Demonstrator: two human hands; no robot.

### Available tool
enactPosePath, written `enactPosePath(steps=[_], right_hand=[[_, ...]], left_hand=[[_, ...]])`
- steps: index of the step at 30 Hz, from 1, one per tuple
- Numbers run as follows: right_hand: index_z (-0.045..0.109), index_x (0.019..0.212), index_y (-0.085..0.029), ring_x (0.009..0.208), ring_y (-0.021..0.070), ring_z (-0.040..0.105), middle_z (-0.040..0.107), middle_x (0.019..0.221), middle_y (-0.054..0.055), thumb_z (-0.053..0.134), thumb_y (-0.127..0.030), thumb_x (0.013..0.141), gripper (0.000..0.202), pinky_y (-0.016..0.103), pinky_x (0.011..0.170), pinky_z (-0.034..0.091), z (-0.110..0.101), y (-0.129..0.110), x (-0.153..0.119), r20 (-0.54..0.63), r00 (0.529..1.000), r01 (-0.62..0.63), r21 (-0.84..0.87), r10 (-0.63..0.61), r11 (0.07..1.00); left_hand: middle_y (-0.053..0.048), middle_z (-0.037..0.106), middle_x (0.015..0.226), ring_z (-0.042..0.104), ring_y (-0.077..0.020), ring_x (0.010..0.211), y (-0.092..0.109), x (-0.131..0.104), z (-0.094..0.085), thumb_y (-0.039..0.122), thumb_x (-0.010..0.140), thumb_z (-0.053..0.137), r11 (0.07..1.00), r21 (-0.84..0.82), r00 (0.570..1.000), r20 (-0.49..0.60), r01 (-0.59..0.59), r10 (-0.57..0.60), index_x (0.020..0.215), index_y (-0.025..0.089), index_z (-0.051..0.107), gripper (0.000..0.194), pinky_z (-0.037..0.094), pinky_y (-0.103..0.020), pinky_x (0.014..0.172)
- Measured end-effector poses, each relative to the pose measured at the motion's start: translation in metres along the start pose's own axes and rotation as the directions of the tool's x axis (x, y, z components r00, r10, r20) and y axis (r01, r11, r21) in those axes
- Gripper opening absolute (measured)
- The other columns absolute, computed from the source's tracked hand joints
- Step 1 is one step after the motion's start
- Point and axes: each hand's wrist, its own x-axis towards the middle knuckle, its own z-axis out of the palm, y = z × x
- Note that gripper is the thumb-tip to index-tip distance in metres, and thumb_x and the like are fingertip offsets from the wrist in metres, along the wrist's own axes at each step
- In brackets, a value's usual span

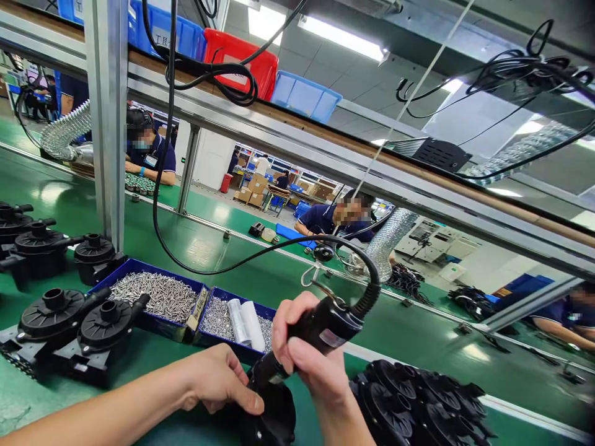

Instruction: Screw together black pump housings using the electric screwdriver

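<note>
My right hand (311, 347) is wrapped round a black electric screwdriver (332, 322), which hangs on a cord and points down to the left. Its lower end reaches a round black plastic housing (274, 415) on the green bench. My left hand (223, 381) grips that housing from the left, thumb on its upper side. Whatever sits at the screwdriver's tip is hidden by the hands. Just beyond stand a blue bin (181, 331) of long screws and a second blue bin (211, 337) of small metal parts with white rolls lying in it.
Black pump-like housings (56, 310) stand at the left, and more black parts (409, 402) are piled at the right. A metal post (108, 124) rises at the left. Black cable (223, 269) loops across. Co-workers sit across the bench (209, 241).
</note>
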Motion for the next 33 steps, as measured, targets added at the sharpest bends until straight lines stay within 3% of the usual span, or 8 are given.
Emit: enactPosePath(steps=[2,5,7,12,20,24,27,33], right_hand=[[0.066,0.1,-0.025,0.044,0.0058,0.05,0.068,0.079,-0.003,0.086,-0.034,0.091,0.024,0.02,0.045,0.042,0.001,-0.001,0.0,-0.005,1.0,-0.008,0.022,0.008,1.0],[0.067,0.098,-0.023,0.051,0.0102,0.06,0.068,0.076,-0.003,0.083,-0.029,0.095,0.017,0.022,0.051,0.05,0.01,-0.006,-0.001,-0.225,0.974,-0.049,-0.168,0.01,0.985],[0.068,0.098,-0.023,0.056,0.012,0.063,0.07,0.078,-0.002,0.082,-0.029,0.096,0.016,0.024,0.055,0.053,0.013,-0.008,-0.001,-0.277,0.961,-0.057,-0.233,-0.01,0.971],[0.067,0.11,-0.028,0.041,0.0095,0.054,0.074,0.085,0.001,0.081,-0.054,0.093,0.034,0.021,0.042,0.041,-0.002,-0.001,0.002,-0.01,1.0,0.007,-0.017,-0.007,1.0],[0.078,0.123,-0.023,0.049,0.0114,0.056,0.067,0.103,0.008,0.06,-0.057,0.089,0.051,0.027,0.049,0.042,-0.005,0.009,0.002,-0.17,0.985,0.011,0.219,0.027,0.976],[0.077,0.124,-0.025,0.045,0.0107,0.055,0.064,0.102,0.007,0.056,-0.064,0.096,0.053,0.027,0.045,0.041,-0.001,0.008,0.0,-0.253,0.967,0.059,0.127,-0.026,0.99],[0.076,0.12,-0.027,0.04,0.0078,0.05,0.062,0.091,0.002,0.068,-0.077,0.09,0.058,0.022,0.04,0.037,-0.001,0.01,0.0,-0.241,0.969,0.065,0.031,-0.055,0.997],[0.07,0.109,-0.026,0.037,0.0051,0.051,0.062,0.086,-0.002,0.079,-0.065,0.092,0.043,0.018,0.039,0.035,0.001,0.012,0.002,-0.236,0.967,0.086,-0.048,-0.095,0.995]], left_hand=[[0.011,0.048,0.046,0.034,-0.0101,0.041,0.002,0.0,0.002,0.046,0.04,0.098,0.999,-0.033,1.0,0.005,-0.024,0.024,0.08,0.025,0.058,0.06,0.018,-0.025,0.044],[0.012,0.049,0.046,0.031,-0.0092,0.043,0.002,-0.001,0.007,0.038,0.037,0.095,0.991,-0.121,0.998,-0.038,-0.062,0.058,0.08,0.025,0.055,0.059,0.02,-0.026,0.043],[0.013,0.05,0.047,0.031,-0.009,0.044,0.003,-0.002,0.009,0.036,0.037,0.094,0.986,-0.153,0.996,-0.061,-0.067,0.058,0.082,0.026,0.055,0.061,0.019,-0.026,0.042],[0.014,0.049,0.048,0.029,-0.0078,0.045,0.004,-0.002,0.006,0.04,0.037,0.096,0.984,-0.145,0.995,-0.043,-0.099,0.094,0.083,0.023,0.058,0.062,0.016,-0.027,0.043],[0.015,0.047,0.051,0.028,-0.0086,0.049,0.005,-0.002,0.008,0.041,0.04,0.096,0.99,-0.092,0.994,-0.056,-0.102,0.097,0.086,0.023,0.058,0.062,0.019,-0.028,0.045],[0.013,0.048,0.054,0.032,-0.01,0.054,0.007,-0.004,0.009,0.038,0.044,0.094,0.992,-0.053,0.992,-0.053,-0.116,0.113,0.086,0.022,0.06,0.056,0.016,-0.03,0.052],[0.012,0.049,0.06,0.038,-0.0123,0.063,0.008,-0.006,0.009,0.035,0.047,0.093,0.99,-0.01,0.987,-0.079,-0.139,0.138,0.084,0.022,0.062,0.051,0.02,-0.029,0.059],[0.005,0.061,0.084,0.05,-0.0185,0.085,0.006,-0.008,0.014,0.035,0.052,0.091,0.999,-0.015,0.99,-0.138,-0.033,0.031,0.093,0.022,0.064,0.05,0.03,-0.028,0.068]])
